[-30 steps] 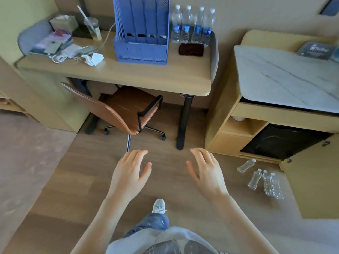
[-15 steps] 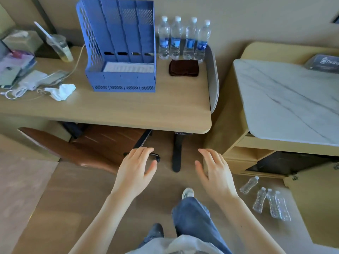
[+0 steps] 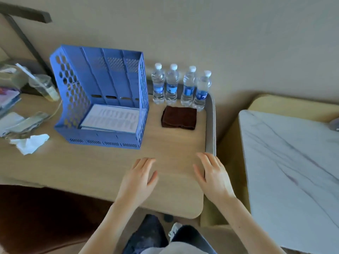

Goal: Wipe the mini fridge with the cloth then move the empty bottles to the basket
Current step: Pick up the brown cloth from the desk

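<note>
A folded dark brown cloth (image 3: 179,119) lies on the wooden desk (image 3: 102,167) near its right end. Just behind it, several water bottles (image 3: 180,87) with blue labels stand in a row against the wall. My left hand (image 3: 138,178) and my right hand (image 3: 213,176) hover above the desk's near right part, palms down, fingers straight and holding nothing. Both hands are short of the cloth. The mini fridge, the empty bottles on the floor and any basket are out of view.
A blue mesh file organiser (image 3: 102,99) with papers stands left of the cloth. A plastic cup (image 3: 45,87), crumpled tissue (image 3: 30,143) and clutter fill the desk's left. A grey pad (image 3: 211,125) edges the desk. A marble-topped cabinet (image 3: 291,169) stands on the right.
I have stepped up to the desk, so the view now looks down on it. Both hands moved forward over the desktop toward the cloth. The fridge and floor bottles left the view.
</note>
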Available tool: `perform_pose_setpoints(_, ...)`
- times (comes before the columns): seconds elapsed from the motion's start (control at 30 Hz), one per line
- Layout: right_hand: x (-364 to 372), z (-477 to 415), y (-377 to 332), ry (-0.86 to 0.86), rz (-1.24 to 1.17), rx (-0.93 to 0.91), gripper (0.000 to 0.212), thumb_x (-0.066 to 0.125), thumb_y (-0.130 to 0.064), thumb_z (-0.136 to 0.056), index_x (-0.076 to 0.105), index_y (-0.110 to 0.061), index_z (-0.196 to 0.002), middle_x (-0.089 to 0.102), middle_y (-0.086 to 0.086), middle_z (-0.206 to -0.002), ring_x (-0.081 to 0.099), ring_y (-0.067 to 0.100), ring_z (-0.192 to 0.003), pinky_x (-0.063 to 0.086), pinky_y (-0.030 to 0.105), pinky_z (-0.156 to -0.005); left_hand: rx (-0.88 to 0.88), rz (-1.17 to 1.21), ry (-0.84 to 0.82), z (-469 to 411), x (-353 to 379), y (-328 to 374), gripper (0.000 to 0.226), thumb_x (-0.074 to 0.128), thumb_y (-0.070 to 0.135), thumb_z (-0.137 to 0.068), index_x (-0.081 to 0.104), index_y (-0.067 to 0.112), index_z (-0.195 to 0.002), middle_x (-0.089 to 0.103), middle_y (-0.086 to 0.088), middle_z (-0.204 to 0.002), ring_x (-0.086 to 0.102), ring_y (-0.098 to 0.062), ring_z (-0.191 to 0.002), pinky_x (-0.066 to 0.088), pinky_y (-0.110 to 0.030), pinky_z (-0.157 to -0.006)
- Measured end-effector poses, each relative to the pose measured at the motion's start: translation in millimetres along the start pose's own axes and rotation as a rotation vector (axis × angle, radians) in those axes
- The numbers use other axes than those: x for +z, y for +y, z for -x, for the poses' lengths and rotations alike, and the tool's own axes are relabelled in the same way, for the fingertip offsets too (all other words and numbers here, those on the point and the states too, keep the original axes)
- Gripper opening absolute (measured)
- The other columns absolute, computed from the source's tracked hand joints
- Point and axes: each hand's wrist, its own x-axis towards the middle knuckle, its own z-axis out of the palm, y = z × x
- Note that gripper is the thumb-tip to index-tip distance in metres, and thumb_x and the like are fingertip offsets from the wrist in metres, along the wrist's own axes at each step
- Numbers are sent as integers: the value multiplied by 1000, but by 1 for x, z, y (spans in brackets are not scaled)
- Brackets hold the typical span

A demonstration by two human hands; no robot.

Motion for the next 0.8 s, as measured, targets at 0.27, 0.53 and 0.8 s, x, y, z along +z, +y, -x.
perform_pose_setpoints(0.27, 24, -104, 27, -56, 3, 17, 27, 61, -23, -96, 60, -13, -122, 63, 6, -117, 60, 27, -107, 55, 40, -87, 49, -5, -29, -122, 20, -4, 32, 61, 24, -92, 61, 12, -122, 65, 0, -113, 59, -24, -106, 48, -34, -84)
perform_pose_setpoints(0.53, 80, -205, 61, -186, 19, 249, 44, 50, -31, -102, 49, -13, -142, 56, 7, -136, 49, 26, -126, 48, 38, -98, 102, 61, -92, -212, 54, -26, 31, 57, 24, -93, 60, 10, -121, 64, -3, -113, 60, -26, -105, 52, -42, -85)
perform_pose_setpoints(0.8, 140, -266, 102, -420, 249, 342, 57, 38, -42, -105, 20, -29, -158, 34, 20, -151, 39, 36, -132, 43, 45, -104, 47, 94, -109, -255, 83, -46, 31, 62, 22, -90, 62, 11, -118, 66, -1, -111, 62, -22, -102, 53, -36, -83)
